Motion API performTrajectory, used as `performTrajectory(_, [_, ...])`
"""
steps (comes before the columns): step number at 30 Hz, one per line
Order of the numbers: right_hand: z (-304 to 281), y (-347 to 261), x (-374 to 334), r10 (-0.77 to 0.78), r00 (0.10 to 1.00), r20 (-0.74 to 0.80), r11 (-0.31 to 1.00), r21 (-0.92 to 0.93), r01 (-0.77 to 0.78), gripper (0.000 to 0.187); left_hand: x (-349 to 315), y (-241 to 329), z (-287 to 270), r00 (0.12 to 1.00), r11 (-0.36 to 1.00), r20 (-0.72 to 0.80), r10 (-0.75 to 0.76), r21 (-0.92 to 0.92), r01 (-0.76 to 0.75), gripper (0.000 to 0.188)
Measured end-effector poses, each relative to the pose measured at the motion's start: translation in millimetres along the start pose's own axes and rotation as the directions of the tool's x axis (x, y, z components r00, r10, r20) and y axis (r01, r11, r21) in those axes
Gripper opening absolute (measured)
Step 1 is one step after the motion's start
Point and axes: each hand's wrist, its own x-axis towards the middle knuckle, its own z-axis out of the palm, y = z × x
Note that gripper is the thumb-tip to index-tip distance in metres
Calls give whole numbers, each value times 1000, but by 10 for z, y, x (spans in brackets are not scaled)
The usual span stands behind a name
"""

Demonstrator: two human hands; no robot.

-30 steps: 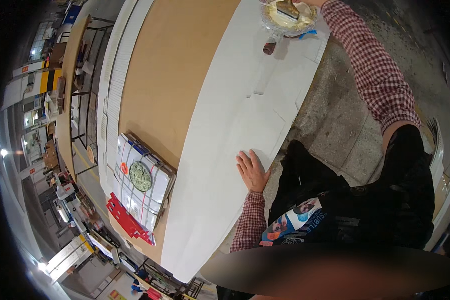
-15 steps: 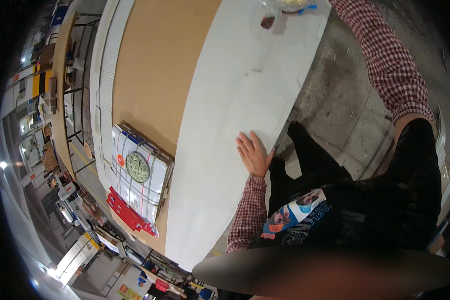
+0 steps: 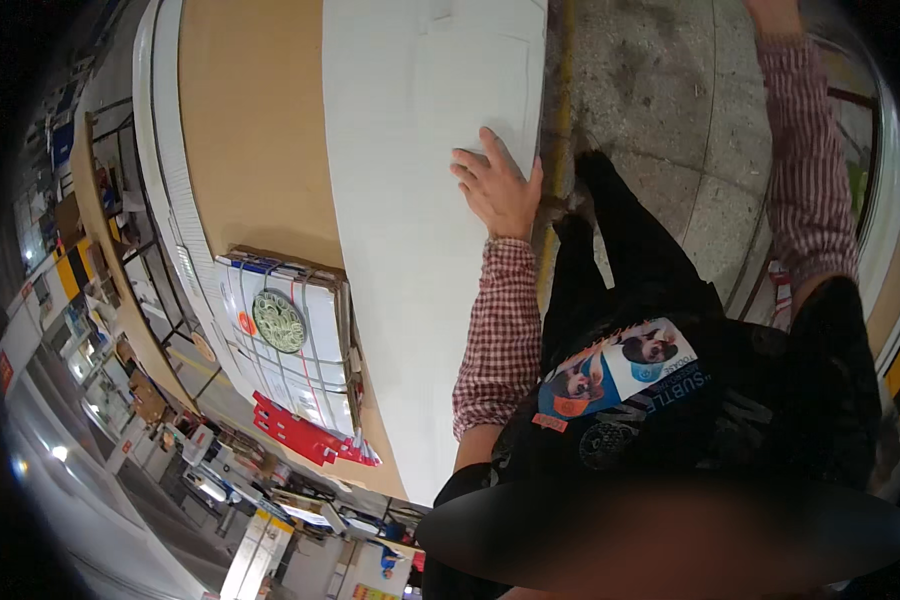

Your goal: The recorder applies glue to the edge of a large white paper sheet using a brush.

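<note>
Flat on a long white sheet, the bare left hand rests with fingers loosely spread, its thumb by the sheet's edge. From that hand, the sheet runs from twelve o'clock toward seven, over a broad tan board. At eight o'clock sits a strapped white-topped stack. At two o'clock, the right hand is cropped; its fingers cannot be told.

Toward one o'clock I see a grey slab floor, darkly stained, edged by a yellow line. At nine stands a long brown table, a yellow-and-black striped panel beyond; a lamp glares at eight.
</note>
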Motion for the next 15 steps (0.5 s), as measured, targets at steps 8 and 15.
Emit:
performTrajectory(8, [-1295, 707, -1714, 152, 964, 220, 922, -382, -58, 19, 247, -90, -39, 950, 956, 155, 272, -157, -248, 72])
performTrajectory(15, [-956, 1041, -1669, 83, 918, 387, 912, -400, 86, 14, 285, -109, -164, 942, 950, 168, 289, -172, -260, 67])
